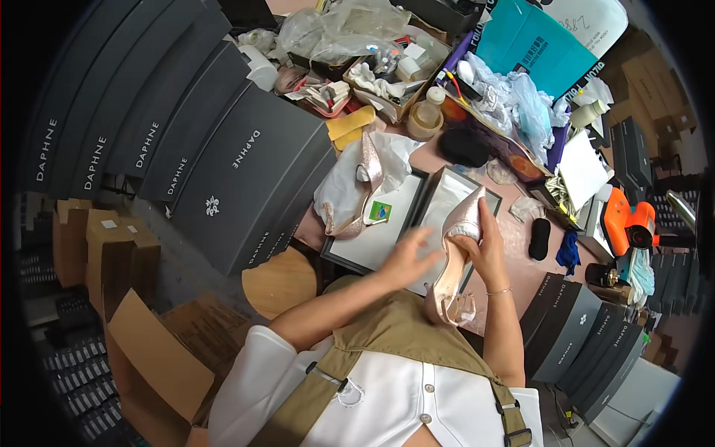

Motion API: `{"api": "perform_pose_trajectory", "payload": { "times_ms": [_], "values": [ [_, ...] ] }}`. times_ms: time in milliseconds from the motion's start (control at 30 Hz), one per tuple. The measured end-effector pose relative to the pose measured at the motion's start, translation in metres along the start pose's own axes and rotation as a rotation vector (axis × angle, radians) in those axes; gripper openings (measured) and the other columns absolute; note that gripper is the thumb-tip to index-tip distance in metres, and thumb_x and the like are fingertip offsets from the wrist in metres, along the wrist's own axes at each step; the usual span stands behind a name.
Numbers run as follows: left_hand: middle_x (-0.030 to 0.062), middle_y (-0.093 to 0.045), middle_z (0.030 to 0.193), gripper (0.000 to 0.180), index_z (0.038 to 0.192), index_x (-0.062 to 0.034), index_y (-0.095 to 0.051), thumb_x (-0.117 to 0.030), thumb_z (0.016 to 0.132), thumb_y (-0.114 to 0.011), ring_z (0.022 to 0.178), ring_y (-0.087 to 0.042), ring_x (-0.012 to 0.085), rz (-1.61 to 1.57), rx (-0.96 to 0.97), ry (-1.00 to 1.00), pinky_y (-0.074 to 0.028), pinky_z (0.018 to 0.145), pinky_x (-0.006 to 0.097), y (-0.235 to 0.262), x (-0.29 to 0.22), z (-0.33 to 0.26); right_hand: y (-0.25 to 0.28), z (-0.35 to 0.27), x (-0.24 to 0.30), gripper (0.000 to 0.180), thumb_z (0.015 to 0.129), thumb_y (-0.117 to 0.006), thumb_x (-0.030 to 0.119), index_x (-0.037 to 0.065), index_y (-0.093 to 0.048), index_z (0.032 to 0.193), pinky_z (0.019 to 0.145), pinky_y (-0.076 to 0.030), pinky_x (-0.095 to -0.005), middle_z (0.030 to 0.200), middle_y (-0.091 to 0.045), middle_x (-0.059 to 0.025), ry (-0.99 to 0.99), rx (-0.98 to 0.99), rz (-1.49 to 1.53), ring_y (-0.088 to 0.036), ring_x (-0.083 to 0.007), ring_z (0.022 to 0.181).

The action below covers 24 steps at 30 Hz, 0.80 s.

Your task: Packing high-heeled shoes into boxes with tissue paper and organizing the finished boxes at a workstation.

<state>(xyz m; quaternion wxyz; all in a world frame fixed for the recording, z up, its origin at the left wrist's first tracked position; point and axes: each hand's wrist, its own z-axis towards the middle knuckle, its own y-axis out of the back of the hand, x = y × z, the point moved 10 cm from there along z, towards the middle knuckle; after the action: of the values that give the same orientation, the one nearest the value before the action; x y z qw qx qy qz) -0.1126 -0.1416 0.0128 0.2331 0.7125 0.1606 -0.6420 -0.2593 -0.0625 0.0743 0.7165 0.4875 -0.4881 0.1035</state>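
Note:
My right hand (485, 249) grips a glittery pink pointed shoe (451, 261) by its front part, with the toe pointing away and the strap end near my apron. White stuffing shows inside its toe. Beside it, my left hand (408, 258) holds nothing; its fingers are spread and slightly blurred. The matching shoe (356, 195) lies on white tissue paper (399, 153) to the left, partly over an open dark-edged shoe box (387, 237). A small green card (380, 211) rests by that shoe. Another box part lined with white (445, 195) lies beneath the held shoe.
Dark shoe boxes (249, 175) are stacked high at left; more boxes (566, 328) stand at right. Behind are a jar (425, 115), a purple carton (514, 149) of crumpled plastic and a tray of small items (395, 71). An orange heat gun-like tool (627, 220) sits at right.

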Motion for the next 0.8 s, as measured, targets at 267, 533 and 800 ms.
{"api": "perform_pose_trajectory", "payload": {
  "times_ms": [267, 533, 800],
  "values": [
    [0.0226, -0.063, 0.096, 0.03, 0.107, -0.0018, -0.061, -0.026, 0.089, -0.055, 0.085, -0.063, 0.0332, 0.83, 0.433, 0.248, -0.036, 0.093, 0.051, 0.076, 0.048, 0.01, -0.087, -0.006, -0.089, 0.05, 0.085, -0.053, 0.013, 0.007, -0.043, 0.133, 0.1, -0.033, -0.0484, 0.131, -0.045, -0.0195, -0.015, 0.174, -0.412, -0.042, -0.0341, 0.121],
    [0.0139, -0.039, 0.138, 0.055, 0.128, -0.0097, -0.049, -0.002, 0.075, -0.059, 0.133, -0.03, 0.032, 1.048, 0.323, -0.281, -0.022, 0.107, 0.054, 0.062, 0.046, 0.031, -0.097, -0.07, -0.048, 0.041, 0.085, -0.049, 0.014, 0.014, -0.05, 0.126, 0.108, -0.027, -0.0488, 0.132, -0.047, -0.0111, 0.362, 0.49, -0.56, -0.039, -0.0299, 0.127],
    [0.0072, -0.053, 0.124, 0.039, 0.115, -0.0104, -0.058, -0.004, 0.076, -0.061, 0.122, -0.042, 0.0295, 0.968, 0.18, -0.476, -0.028, 0.103, 0.051, 0.061, 0.015, 0.051, -0.076, -0.05, -0.044, 0.029, 0.084, -0.055, 0.011, 0.011, -0.059, 0.112, 0.106, -0.028, -0.0479, 0.113, -0.059, -0.0093, 0.295, 0.269, -0.308, -0.053, -0.0268, 0.112]
  ]
}}
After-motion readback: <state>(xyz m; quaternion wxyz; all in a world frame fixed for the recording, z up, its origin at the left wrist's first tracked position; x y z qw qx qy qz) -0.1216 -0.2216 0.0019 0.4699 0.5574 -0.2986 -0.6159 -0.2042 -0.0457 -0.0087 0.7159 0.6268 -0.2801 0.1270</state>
